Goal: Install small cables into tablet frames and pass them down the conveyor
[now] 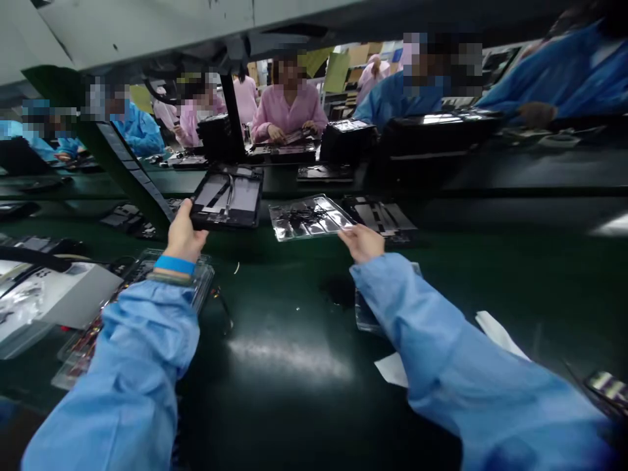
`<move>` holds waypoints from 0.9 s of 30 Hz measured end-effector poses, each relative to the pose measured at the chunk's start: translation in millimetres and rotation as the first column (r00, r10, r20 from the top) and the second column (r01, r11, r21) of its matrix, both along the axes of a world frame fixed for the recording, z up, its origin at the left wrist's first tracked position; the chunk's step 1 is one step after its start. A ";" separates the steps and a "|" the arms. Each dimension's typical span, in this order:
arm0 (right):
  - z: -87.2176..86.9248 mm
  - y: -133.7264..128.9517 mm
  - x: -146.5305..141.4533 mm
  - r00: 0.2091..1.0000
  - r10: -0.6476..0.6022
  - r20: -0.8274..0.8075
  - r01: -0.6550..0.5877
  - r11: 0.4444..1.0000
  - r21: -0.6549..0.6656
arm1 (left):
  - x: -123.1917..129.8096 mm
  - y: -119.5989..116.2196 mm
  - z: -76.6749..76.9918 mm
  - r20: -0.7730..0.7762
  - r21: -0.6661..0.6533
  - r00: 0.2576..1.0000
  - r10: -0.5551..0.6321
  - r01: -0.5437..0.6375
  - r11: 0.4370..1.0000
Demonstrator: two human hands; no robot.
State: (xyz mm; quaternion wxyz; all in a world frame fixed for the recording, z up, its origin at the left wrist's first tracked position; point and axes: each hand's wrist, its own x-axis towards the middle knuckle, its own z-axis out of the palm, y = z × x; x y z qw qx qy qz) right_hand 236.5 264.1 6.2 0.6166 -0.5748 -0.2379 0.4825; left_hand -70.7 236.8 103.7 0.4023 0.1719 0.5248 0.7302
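My left hand, with a blue band at the wrist, grips the lower left corner of a black device housing. Inside the housing are pale grey panels and a dark strip. My right hand pinches the right front corner of a clear plastic tray that holds small dark parts. The tray is slightly tilted, to the right of the housing and apart from it. Behind the tray, another black housing lies on the green table.
Clear trays and a white box are at the left. A slanted green post rises beyond my left hand. White paper lies under my right sleeve. Across the bench, people in pink and blue work beside black stacks.
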 end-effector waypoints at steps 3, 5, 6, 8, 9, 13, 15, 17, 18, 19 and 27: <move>-3.1 14.6 -18.3 0.980 0.115 0.162 -0.114 0.993 -0.020 | 1.4 -43.5 10.6 0.083 0.042 0.997 -0.004 0.001 0.999; -1.7 15.7 -16.3 0.935 0.191 0.301 -0.188 0.981 -0.038 | 4.2 -70.2 13.5 0.102 0.034 0.994 -0.034 0.031 0.999; 0.7 13.3 -10.8 0.899 0.219 0.378 -0.219 0.975 -0.044 | 5.9 -82.9 13.6 0.091 0.017 0.994 -0.055 0.053 0.998; 9.4 2.5 7.7 0.799 0.257 0.543 -0.275 0.960 -0.050 | 10.0 -107.0 10.2 0.055 -0.047 0.993 -0.108 0.110 0.993; 15.2 -6.0 19.4 0.735 0.268 0.623 -0.301 0.952 -0.053 | 12.2 -118.5 6.5 0.037 -0.105 0.989 -0.144 0.147 0.983; 37.3 -57.3 67.1 0.422 0.312 0.851 -0.408 0.904 -0.129 | 19.2 -156.9 -22.6 0.085 -0.445 0.934 -0.348 0.348 0.825; 39.5 -89.4 84.7 0.264 0.360 0.895 -0.459 0.863 -0.212 | 21.8 -169.7 -43.7 0.166 -0.554 0.866 -0.471 0.477 0.682; 33.4 -121.9 96.5 0.120 0.418 0.901 -0.501 0.809 -0.308 | 25.3 -177.4 -65.1 0.225 -0.581 0.758 -0.612 0.609 0.541; 28.0 -137.3 100.5 0.056 0.440 0.896 -0.511 0.784 -0.353 | 27.7 -179.5 -74.7 0.232 -0.576 0.694 -0.682 0.663 0.478; 21.6 -151.5 103.5 0.000 0.455 0.890 -0.512 0.765 -0.391 | 30.6 -180.5 -83.1 0.223 -0.572 0.625 -0.748 0.705 0.418; -13.3 -195.2 116.2 -0.178 0.413 0.893 -0.331 0.830 -0.450 | 41.9 -173.5 -99.4 -0.685 -0.653 0.026 -0.728 0.421 0.630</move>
